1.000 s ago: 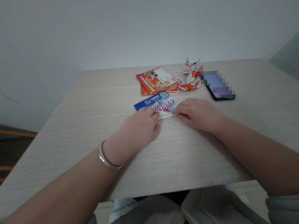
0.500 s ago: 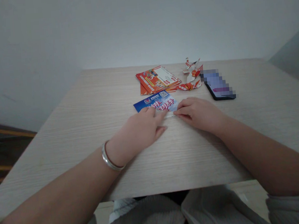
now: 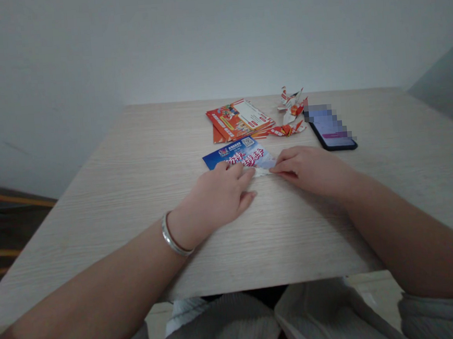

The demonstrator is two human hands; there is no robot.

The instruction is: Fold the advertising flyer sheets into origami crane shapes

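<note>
A blue printed leaflet (image 3: pixel 238 154) lies on the pale wooden table (image 3: pixel 141 176), its near edge folded over. My left hand (image 3: pixel 219 197) rests on the leaflet's near left part, fingers bent and pressing down on the paper. A silver bangle (image 3: pixel 171 236) circles that wrist. My right hand (image 3: pixel 313 170) lies at the leaflet's near right corner, fingertips pinched on the paper's edge.
Behind the leaflet sits a stack of orange flyers (image 3: pixel 238 119). A folded orange-and-white paper figure (image 3: pixel 290 113) stands beside it, with a dark phone (image 3: pixel 331 130) to its right. A plain wall rises behind the table.
My left hand has slid right along the folded edge, fingers stretching out a little. My right hand has shifted slightly right to the corner. The leaflet has stayed in place.
</note>
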